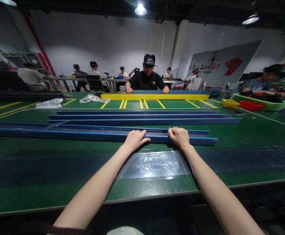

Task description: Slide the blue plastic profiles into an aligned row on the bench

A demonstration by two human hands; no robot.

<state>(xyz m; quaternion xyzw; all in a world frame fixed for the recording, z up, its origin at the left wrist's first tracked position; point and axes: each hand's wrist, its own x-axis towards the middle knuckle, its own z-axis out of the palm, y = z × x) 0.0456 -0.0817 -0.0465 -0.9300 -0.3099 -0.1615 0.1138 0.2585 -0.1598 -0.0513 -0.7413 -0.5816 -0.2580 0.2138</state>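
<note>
A long blue channel strip (95,134) lies across the green table (147,195), its raised edges running left to right. My left hand (135,139) grips its near edge, fingers over the rim and thumb pointing right. A short way to the right, my right hand (179,136) is closed over the same strip, fingers curled into the channel. Between my forearms lies a clear plastic sheet (154,164), flat and shiny. Just beyond the held strip rest more blue channel strips (147,121), parallel to each other.
Across the table a person (147,76) holds a blue strip behind a yellow strip (154,96). Coiled white cable (91,99) lies back left. A yellow bin (229,103), a red tray (251,105) and a green basket (274,105) stand at the right, near another person.
</note>
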